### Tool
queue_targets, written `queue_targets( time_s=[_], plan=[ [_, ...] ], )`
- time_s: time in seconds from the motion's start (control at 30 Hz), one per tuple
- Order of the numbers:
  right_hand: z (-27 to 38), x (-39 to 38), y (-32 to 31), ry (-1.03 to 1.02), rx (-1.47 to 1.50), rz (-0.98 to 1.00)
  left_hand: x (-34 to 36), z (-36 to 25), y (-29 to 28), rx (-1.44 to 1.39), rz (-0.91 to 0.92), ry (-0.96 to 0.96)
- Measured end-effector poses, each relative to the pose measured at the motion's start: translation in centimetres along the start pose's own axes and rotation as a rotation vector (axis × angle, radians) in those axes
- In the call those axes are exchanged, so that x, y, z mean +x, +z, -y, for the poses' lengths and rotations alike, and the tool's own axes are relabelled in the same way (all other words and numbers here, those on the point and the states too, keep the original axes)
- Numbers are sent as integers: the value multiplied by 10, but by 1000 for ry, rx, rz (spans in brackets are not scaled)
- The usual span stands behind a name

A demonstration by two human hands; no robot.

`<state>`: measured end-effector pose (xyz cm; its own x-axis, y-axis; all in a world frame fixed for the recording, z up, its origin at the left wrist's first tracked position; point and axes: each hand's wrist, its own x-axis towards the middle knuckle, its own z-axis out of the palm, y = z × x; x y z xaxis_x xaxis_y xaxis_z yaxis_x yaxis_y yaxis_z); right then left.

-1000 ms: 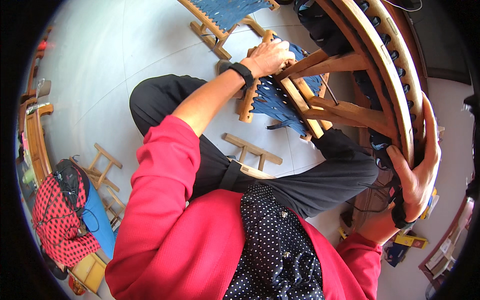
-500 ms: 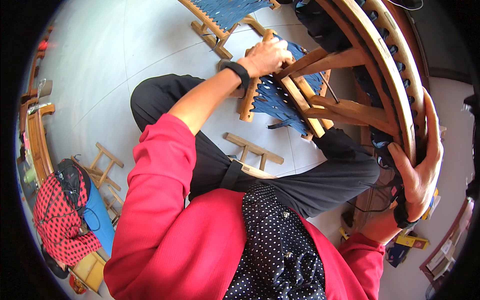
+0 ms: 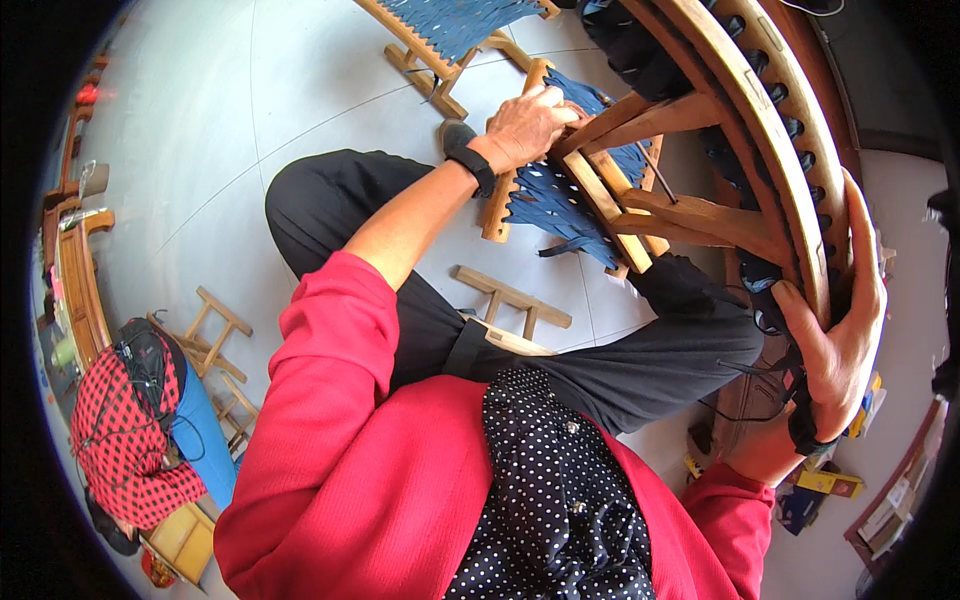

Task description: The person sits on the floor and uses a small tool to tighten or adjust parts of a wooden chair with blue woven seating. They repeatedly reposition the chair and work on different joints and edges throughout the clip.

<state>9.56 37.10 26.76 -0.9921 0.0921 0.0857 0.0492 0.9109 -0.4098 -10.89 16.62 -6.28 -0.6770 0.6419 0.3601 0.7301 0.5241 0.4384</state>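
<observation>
A wooden stool (image 3: 755,90) is tipped on its side at the far right, its seat end toward the right and its legs (image 3: 715,222) pointing left. Dark straps show in the row of holes along its outer rail (image 3: 815,120). A thin rod (image 3: 657,173) runs between the legs. Its pale foot bars (image 3: 603,208) sit over the blue woven seat (image 3: 555,215) of a second stool, which has a holed wooden rail (image 3: 497,212) on the left and a loose strap end (image 3: 565,246) at its near edge
</observation>
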Motion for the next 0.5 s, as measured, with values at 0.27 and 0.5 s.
queue_targets(
  time_s=[0.27,0.5],
  plan=[
    [-1,-3,1,-80,-24,-29,13,55,-49,73,-35,-264],
    [-3,-4,2,-43,3,-31,-23,-3,-11,69,1,5]
  ],
)
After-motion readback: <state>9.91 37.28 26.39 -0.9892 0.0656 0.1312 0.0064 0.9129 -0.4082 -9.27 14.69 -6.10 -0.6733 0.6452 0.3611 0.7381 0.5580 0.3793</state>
